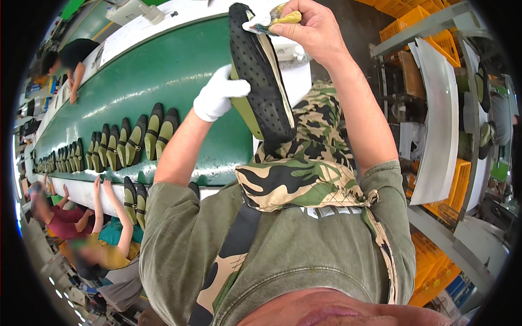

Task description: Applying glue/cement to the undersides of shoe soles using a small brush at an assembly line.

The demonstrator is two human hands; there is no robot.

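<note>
A black dotted shoe upper (254, 65) on a green shoe last (243, 111) is held up, lengthwise, in front of me. My left hand (217, 95), in a white glove, grips it from the left side, its thumb on the black material. My bare right hand (317, 33) pinches a small wad (266, 23) of white, yellow and dark colours at the upper end. The wad's white part touches the pale edge that runs along the shoe. What the wad is made of cannot be made out. My left fingertips are hidden behind the last.
A green conveyor belt (190, 65) stretches to the left with several dark shoes on green lasts (136, 141) in a row. Co-workers (111, 247) reach toward the belt at lower left; another person (79, 60) leans over its far side. Orange crates (435, 261) and a metal rack (457, 217) stand at right.
</note>
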